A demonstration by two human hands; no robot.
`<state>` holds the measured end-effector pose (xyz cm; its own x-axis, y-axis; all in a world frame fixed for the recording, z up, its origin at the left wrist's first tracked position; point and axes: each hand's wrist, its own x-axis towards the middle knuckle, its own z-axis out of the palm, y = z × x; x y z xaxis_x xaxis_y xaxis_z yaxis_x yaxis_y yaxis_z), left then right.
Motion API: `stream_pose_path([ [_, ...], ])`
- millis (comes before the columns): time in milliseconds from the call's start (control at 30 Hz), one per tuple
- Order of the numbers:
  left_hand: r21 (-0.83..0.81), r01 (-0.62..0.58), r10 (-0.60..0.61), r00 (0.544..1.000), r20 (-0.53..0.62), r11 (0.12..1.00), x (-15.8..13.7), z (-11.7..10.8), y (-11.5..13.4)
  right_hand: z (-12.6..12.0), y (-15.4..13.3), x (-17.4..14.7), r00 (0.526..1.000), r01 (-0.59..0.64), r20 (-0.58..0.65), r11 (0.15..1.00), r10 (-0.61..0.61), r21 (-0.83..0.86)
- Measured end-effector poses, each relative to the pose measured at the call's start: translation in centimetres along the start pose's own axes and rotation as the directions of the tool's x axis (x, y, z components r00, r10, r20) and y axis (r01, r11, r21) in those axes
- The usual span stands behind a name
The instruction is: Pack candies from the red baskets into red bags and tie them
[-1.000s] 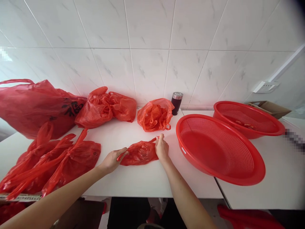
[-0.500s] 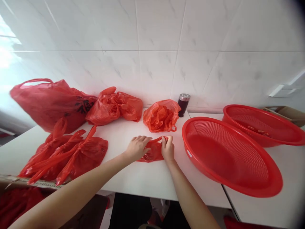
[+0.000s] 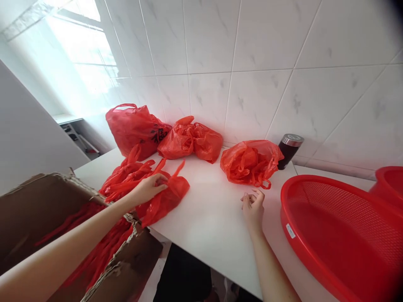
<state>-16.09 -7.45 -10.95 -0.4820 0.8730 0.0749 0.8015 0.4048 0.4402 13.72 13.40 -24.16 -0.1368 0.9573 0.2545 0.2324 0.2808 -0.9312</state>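
Note:
My left hand (image 3: pixel 150 189) is closed on a thin red plastic bag (image 3: pixel 163 206), which lies at the table's left front corner against other knotted red bags (image 3: pixel 118 178). Its fingertips are partly hidden by the bag. My right hand (image 3: pixel 253 206) hovers over the white table with fingers loosely bent and apart, holding nothing. Just beyond it sits an open-mouthed red bag (image 3: pixel 247 163) with crumpled red bags inside.
A cardboard box (image 3: pixel 34 201) with red contents stands at the left front. Two filled red bags, one printed (image 3: pixel 135 130) and one crumpled (image 3: pixel 192 140), rest by the tiled wall. A dark flask (image 3: pixel 288 153) and a red basket (image 3: pixel 289 205) are on the right.
My left hand has carried the small red bag from the table's middle to the knotted bags. My right hand has let go of it. The view has turned left, showing more of the box.

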Motion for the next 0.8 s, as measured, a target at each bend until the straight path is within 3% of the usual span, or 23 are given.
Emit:
stream_pose_path([
  [100,0.085,0.078,-0.063,0.983,-0.172,0.993,-0.6,-1.3,-0.8,-0.2,-0.2,-0.1,1.0,-0.017,-0.001,1.0,0.017,-0.002],
  [200,0.195,0.011,0.031,0.976,-0.214,0.981,-1.4,-0.9,1.2,-0.5,-0.2,0.1,1.0,-0.015,0.016,0.999,0.015,-0.032],
  [300,0.185,-0.218,0.22,0.976,0.009,0.958,-2.5,1.4,5.0,0.0,-0.2,0.4,1.0,0.0,0.026,0.999,0.001,-0.054],
  [367,0.134,-0.341,0.317,0.932,0.173,0.93,-3.3,3.3,7.5,0.4,-0.6,-0.1,1.0,0.004,0.018,0.997,-0.003,-0.072],
  [433,0.083,-0.401,0.362,0.884,0.295,0.912,-3.8,4.8,9.5,0.1,-1.7,-1.7,0.999,0.026,0.02,0.997,-0.024,-0.072],
  [500,0.048,-0.406,0.363,0.858,0.363,0.913,-4.0,5.6,10.7,-1.9,-3.7,-3.9,0.986,0.137,0.101,0.989,-0.132,-0.049],
  [533,0.039,-0.396,0.353,0.856,0.378,0.917,-3.9,5.8,10.9,-3.5,-4.9,-5.0,0.957,0.248,0.167,0.968,-0.239,-0.035],
  [567,0.033,-0.383,0.341,0.856,0.39,0.923,-3.7,6.0,10.9,-5.6,-6.1,-5.7,0.883,0.39,0.296,0.92,-0.364,-0.032],
  [600,0.029,-0.371,0.328,0.852,0.407,0.928,-3.4,6.1,10.7,-8.2,-7.3,-6.0,0.822,0.512,0.316,0.858,-0.474,-0.042],
  [633,0.023,-0.352,0.31,0.851,0.425,0.936,-2.9,6.3,10.4,-11.1,-8.2,-5.9,0.803,0.577,0.244,0.812,-0.544,-0.091],
  [667,0.019,-0.329,0.289,0.853,0.434,0.944,-2.3,6.6,10.0,-14.5,-8.9,-5.1,0.819,0.574,0.134,0.798,-0.559,-0.182],
  [733,0.01,-0.295,0.26,0.858,0.442,0.955,-1.2,7.7,9.4,-22.1,-8.9,-2.4,0.848,0.389,-0.206,0.837,-0.489,-0.386],
  [800,-0.011,-0.277,0.252,0.855,0.453,0.961,-0.5,9.1,9.3,-30.0,-7.1,1.3,0.786,0.154,-0.455,0.844,-0.42,-0.514],
])
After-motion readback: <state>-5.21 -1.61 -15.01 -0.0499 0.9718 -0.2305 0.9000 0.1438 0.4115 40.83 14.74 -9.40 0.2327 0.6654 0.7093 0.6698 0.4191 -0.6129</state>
